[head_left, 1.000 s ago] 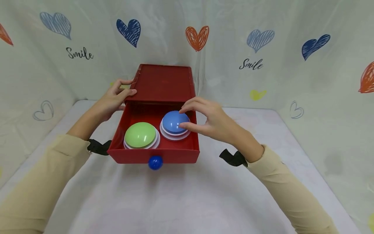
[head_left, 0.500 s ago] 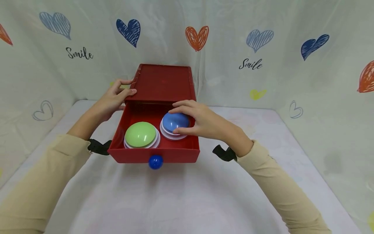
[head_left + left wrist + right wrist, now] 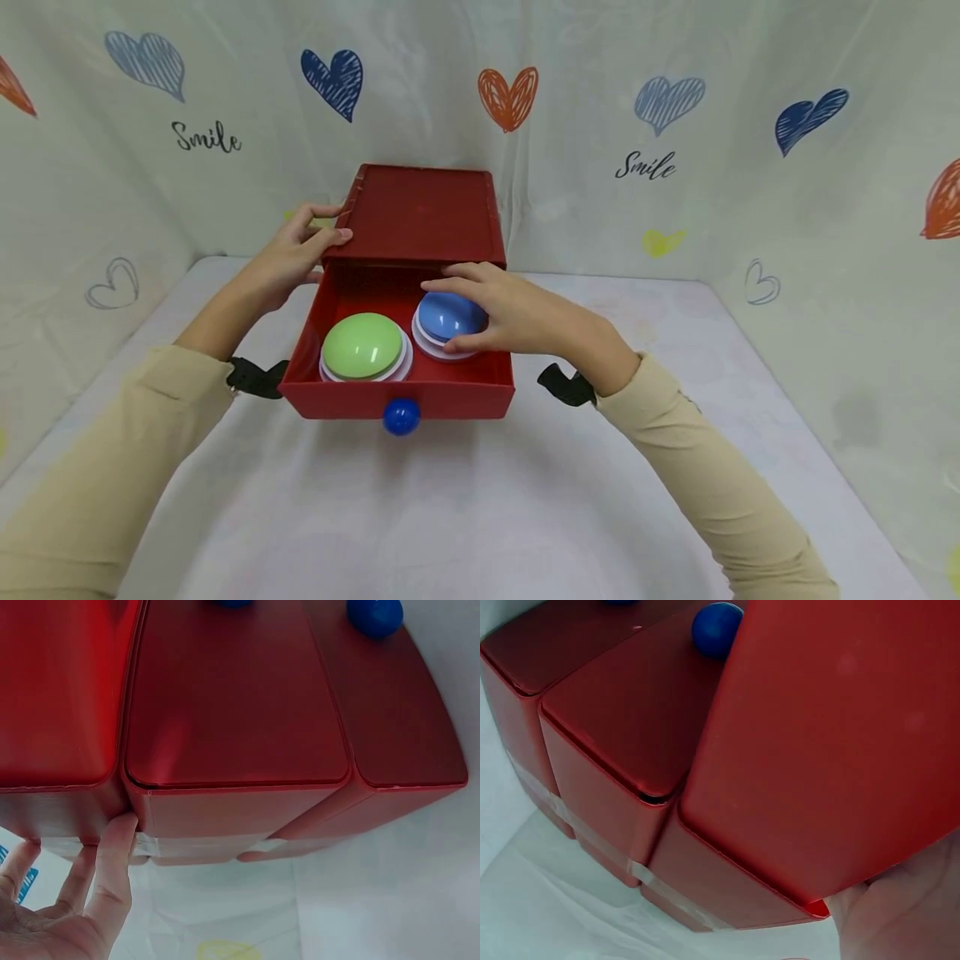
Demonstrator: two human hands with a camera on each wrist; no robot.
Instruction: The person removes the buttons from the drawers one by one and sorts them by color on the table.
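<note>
A red drawer unit [image 3: 423,212] stands at the back of the table, its top drawer [image 3: 322,398] pulled out. Inside lie two domed push buttons on white bases, a green push button [image 3: 363,347] at left and a blue push button [image 3: 450,317] at right. My right hand [image 3: 517,312] holds the blue one, fingers over its far side and thumb at its near side. In the right wrist view the drawer wall hides the button. With fairly straight fingers, my left hand [image 3: 288,250] presses the unit's left side, one fingertip on its top; several fingertips [image 3: 120,823] touch the side in the left wrist view.
A blue ball knob [image 3: 401,416] sticks out of the open drawer's front. Lower closed drawers [image 3: 247,705] with blue knobs show in the wrist views. A white curtain [image 3: 570,108] printed with hearts hangs behind the white table [image 3: 465,517].
My right hand has moved left and slightly down over the blue push button, closing round it. My left hand, the drawer unit and the green push button stay where they were.
</note>
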